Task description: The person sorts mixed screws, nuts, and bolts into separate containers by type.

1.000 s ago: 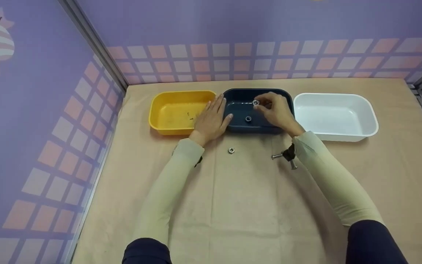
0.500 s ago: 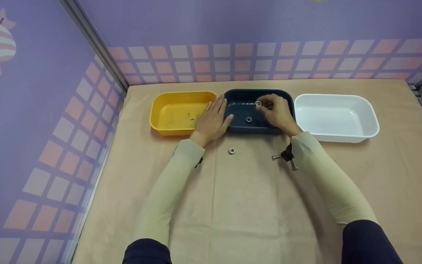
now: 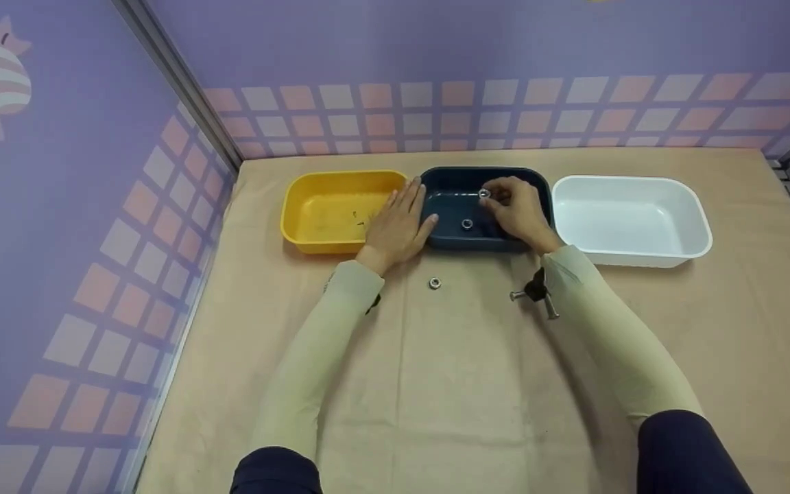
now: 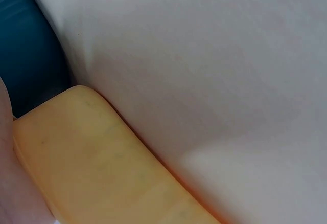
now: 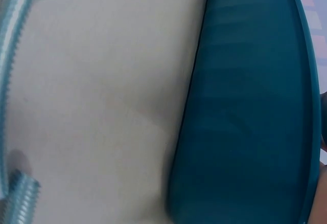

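two hands (image 3: 520, 211), three nuts (image 3: 467, 224), two bolts (image 3: 551, 309), three trays (image 3: 481, 243)

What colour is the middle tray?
Dark blue with a teal cast; the middle tray shows best in the head view.

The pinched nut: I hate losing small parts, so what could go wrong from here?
The pinched nut could slip from the right hand, perhaps landing near the other nut in the dark blue tray.
The left hand, over the yellow tray's edge, might shift that tray.
The loose nut on the cloth could get brushed away.
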Demonstrator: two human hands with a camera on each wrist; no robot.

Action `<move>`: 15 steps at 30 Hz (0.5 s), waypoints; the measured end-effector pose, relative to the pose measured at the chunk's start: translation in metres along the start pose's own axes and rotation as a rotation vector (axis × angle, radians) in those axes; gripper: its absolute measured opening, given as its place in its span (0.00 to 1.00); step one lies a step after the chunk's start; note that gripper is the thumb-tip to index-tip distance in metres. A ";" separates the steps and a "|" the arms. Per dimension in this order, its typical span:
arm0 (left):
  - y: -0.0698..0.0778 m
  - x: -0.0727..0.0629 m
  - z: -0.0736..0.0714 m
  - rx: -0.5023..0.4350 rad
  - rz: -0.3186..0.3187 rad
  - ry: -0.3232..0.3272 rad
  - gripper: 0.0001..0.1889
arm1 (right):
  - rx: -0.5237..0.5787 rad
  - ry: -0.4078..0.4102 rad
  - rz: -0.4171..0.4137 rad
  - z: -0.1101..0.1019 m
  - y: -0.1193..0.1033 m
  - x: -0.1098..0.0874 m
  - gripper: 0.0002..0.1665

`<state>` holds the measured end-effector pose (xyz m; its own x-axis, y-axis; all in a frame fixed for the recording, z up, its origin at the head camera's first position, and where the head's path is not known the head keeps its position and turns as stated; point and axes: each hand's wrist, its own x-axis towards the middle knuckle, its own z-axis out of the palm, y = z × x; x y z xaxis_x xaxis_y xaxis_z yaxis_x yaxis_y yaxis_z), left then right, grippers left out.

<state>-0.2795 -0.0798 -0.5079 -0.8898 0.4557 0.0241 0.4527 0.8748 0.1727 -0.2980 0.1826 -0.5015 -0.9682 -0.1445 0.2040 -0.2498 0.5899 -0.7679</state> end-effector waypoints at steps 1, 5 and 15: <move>0.000 0.000 0.000 0.000 0.001 0.000 0.39 | 0.000 -0.001 0.002 0.000 0.000 0.000 0.16; 0.001 0.000 -0.001 0.003 0.002 -0.002 0.39 | 0.011 -0.004 0.017 0.000 0.001 0.000 0.16; -0.001 0.003 0.002 0.012 0.001 -0.008 0.39 | 0.029 -0.011 0.011 0.000 0.002 -0.001 0.17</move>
<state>-0.2824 -0.0794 -0.5096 -0.8888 0.4580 0.0169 0.4545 0.8762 0.1604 -0.2975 0.1835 -0.5032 -0.9709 -0.1468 0.1890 -0.2392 0.5684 -0.7872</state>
